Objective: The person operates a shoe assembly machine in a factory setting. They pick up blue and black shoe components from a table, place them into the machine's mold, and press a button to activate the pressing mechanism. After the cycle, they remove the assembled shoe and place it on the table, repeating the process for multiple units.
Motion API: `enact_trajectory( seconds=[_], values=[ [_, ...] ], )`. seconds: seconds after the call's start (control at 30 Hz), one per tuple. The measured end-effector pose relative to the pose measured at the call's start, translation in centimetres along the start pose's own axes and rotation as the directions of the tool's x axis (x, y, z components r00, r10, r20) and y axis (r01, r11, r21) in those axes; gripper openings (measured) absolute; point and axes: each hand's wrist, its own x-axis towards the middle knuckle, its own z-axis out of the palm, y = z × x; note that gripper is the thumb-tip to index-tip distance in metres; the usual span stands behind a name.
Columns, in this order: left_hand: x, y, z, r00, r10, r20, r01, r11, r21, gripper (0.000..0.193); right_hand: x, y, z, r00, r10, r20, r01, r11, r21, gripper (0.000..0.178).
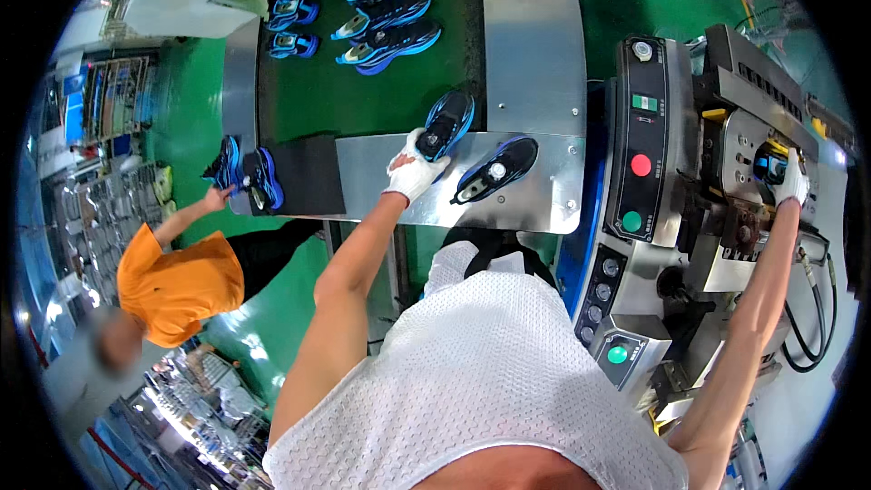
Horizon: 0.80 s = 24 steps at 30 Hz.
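Observation:
My left hand (415,171), in a white glove, is closed on the heel end of a black and blue sports shoe (454,118). That shoe is over the metal ledge (381,159) at the near end of the conveyor. Beside it on the ledge lies another black and blue shoe (508,163), tilted, a pale round piece showing at its opening. Far to the right, my gloved right hand (793,183) grips a blue and black shoe (771,165) within the machine (739,159); its fingers are partly hidden and most of that shoe is covered.
Several shoes (390,41) stand on the green conveyor belt (363,109). A control panel (642,127) with red and green buttons stands between conveyor and machine. At left, a person in an orange shirt (181,277) touches a pair of shoes (259,177). Black hoses (821,308) hang at right.

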Motion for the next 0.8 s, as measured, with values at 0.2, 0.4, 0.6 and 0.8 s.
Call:
enact_trajectory(
  seconds=[0.2, 0.4, 0.6, 0.8],
  values=[
    [0.0, -1.4, -0.3, 0.992, 0.126, 0.016, -0.122, 0.979, -0.163, 0.078, -39.8, -13.9, -12.4, 0.936, -0.279, -0.214, 0.334, 0.517, 0.788, 0.084],
    [3.2, -2.2, -2.1, 0.972, 0.163, 0.169, -0.133, 0.975, -0.176, 0.083, -50.8, -13.6, -2.0, 0.774, -0.598, 0.208, 0.631, 0.753, -0.187, 0.095],
    [13.1, 6.9, -2.0, 0.861, 0.495, 0.115, -0.45, 0.849, -0.278, 0.081, -55.1, -18.2, -6.5, 0.868, -0.424, 0.257, 0.408, 0.906, 0.114, 0.101],
    [25.6, 18.6, 6.1, 0.723, 0.69, -0.033, -0.69, 0.724, 0.016, 0.057, -58.7, -24.7, -5.9, 0.808, -0.459, 0.369, 0.303, 0.862, 0.407, 0.088]
  ],
)
